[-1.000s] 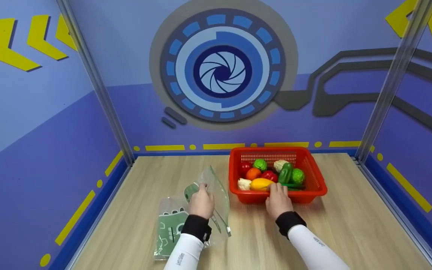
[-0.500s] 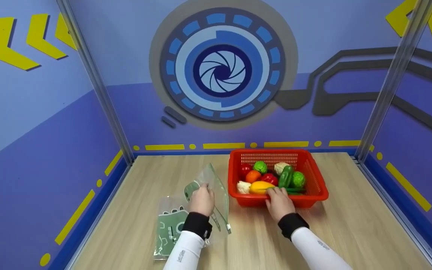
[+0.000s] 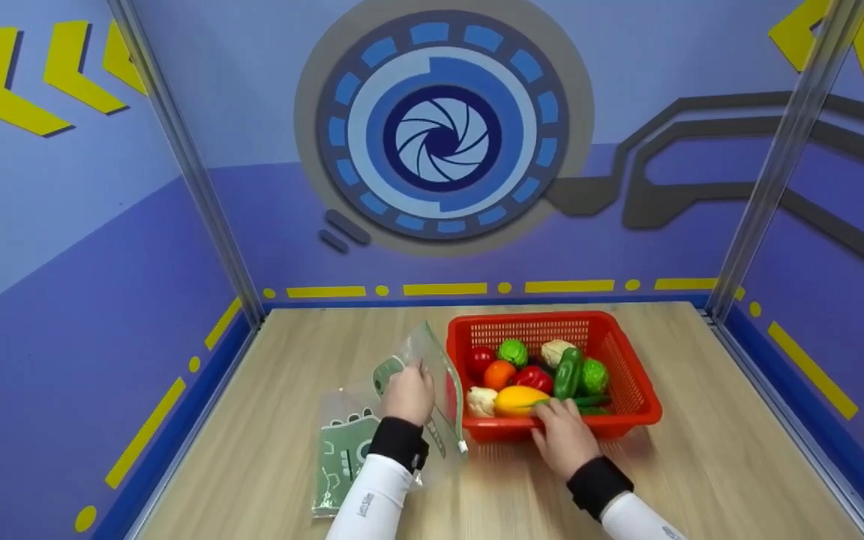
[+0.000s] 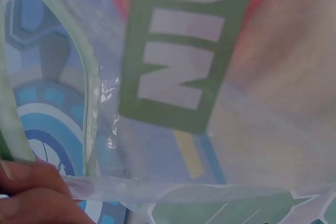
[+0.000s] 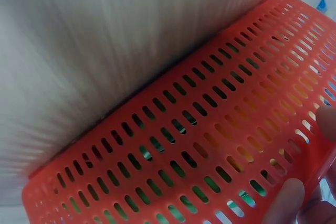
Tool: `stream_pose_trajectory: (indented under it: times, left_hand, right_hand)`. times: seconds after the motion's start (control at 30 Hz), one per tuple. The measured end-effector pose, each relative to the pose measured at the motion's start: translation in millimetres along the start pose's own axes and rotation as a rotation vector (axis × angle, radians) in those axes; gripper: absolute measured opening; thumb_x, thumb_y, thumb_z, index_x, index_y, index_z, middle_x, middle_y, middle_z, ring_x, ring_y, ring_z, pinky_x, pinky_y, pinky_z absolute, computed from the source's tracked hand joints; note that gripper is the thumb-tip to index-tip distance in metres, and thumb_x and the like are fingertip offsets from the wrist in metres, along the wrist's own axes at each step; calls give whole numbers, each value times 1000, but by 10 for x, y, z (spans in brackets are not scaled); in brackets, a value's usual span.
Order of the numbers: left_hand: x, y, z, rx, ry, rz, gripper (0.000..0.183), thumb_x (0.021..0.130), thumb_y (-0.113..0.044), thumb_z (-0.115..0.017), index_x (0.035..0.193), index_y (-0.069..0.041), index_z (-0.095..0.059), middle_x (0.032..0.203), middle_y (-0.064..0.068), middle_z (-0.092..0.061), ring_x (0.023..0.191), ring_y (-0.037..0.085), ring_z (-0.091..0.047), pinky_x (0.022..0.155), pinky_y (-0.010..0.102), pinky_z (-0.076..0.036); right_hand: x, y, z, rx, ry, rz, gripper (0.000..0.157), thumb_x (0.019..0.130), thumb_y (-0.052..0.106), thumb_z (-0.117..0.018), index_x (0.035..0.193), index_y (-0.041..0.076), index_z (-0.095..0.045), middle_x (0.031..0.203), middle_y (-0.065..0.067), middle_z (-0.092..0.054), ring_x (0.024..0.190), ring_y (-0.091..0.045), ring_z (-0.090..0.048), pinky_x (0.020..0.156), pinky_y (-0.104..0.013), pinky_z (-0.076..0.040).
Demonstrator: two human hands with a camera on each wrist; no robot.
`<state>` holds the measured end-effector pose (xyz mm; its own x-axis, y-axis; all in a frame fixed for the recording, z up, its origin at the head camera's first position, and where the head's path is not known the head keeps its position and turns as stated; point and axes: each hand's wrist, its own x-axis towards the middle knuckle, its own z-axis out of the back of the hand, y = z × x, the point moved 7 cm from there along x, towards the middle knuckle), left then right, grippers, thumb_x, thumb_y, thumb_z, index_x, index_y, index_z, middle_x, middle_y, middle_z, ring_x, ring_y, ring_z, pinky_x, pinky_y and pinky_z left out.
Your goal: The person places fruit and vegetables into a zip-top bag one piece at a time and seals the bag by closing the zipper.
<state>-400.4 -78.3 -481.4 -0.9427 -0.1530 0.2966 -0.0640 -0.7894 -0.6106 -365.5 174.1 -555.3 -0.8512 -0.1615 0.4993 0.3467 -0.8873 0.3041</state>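
Observation:
In the head view my left hand [image 3: 408, 394] pinches the edge of a clear zip bag [image 3: 423, 346] with green print, holding it upright with its slider at the lower right. Through the left wrist view the bag's film and a green lettered label [image 4: 173, 66] fill most of the picture, with fingertips [image 4: 37, 182] gripping at lower left. My right hand [image 3: 565, 439] grips the front rim of a red plastic basket [image 3: 646, 414], fingers over the rim and thumb [image 5: 286, 200] against the outer wall. Inside lie a yellow vegetable [image 3: 518, 401], a green pepper [image 3: 568, 373] and several other toy vegetables.
A flat clear bag with green print [image 3: 338, 465] lies on the wooden table [image 3: 289, 352] beside my left forearm. Blue printed walls [image 3: 267, 225] with metal corner posts [image 3: 766, 172] enclose the back and sides. The basket's left side is close beside the raised bag.
My right hand has drawn the basket toward me and slightly left, its vegetables riding along. The left hand keeps its pinch on the bag, barely shifting.

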Motion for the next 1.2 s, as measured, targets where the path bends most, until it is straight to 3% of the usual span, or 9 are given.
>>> stream_pose_trajectory:
  times: [0.37, 0.53, 0.67, 0.8, 0.97, 1.2]
  left_hand:
    - [3, -40, -48, -15, -7, -7, 19, 101, -15, -60, 109, -4, -74, 88, 24, -76, 76, 38, -74, 64, 49, -56]
    - [1, -42, -64, -7, 6, -15, 20, 100, -15, -62, 112, -4, -74, 90, 24, -76, 78, 38, -75, 65, 49, -57]
    - [-3, -41, -79, -10, 24, -16, 15, 100, -14, -62, 103, -4, -74, 86, 22, -76, 72, 35, -73, 61, 46, -55]
    - [-1, -40, -94, -20, 39, -9, 15, 99, -12, -62, 91, -5, -71, 80, 20, -75, 68, 30, -72, 57, 43, -53]
    - [-2, -34, -113, -43, 62, 25, 16, 100, -13, -61, 91, -4, -71, 82, 18, -75, 69, 26, -71, 58, 41, -54]
    - [-5, -49, -111, -18, 38, -7, 16, 98, -11, -62, 87, -4, -71, 84, 21, -75, 75, 33, -74, 64, 47, -57]
  right_hand:
    - [-270, 188, 115, -6, 56, -24, 23, 77, 11, -88, 94, 16, -73, 94, 0, -65, 88, -18, -52, 75, -36, -51]
    - [-349, 249, 162, 11, 122, -50, 24, 77, 10, -88, 95, 18, -73, 95, 1, -65, 88, -17, -50, 74, -34, -50]
    - [-391, 278, 184, 18, 178, -81, 24, 78, 11, -87, 96, 19, -73, 97, 1, -66, 90, -17, -51, 76, -35, -51]
    - [-410, 303, 189, 37, 207, -95, 22, 78, 11, -87, 95, 18, -73, 97, 0, -67, 94, -19, -55, 82, -39, -54]
    - [-392, 302, 193, 72, 235, -83, 23, 79, 10, -87, 96, 16, -73, 99, -1, -68, 96, -24, -58, 87, -45, -54]
    - [-310, 314, 310, 126, 328, -37, 25, 81, 28, -87, 98, 14, -74, 95, 0, -73, 87, -18, -60, 78, -39, -51]
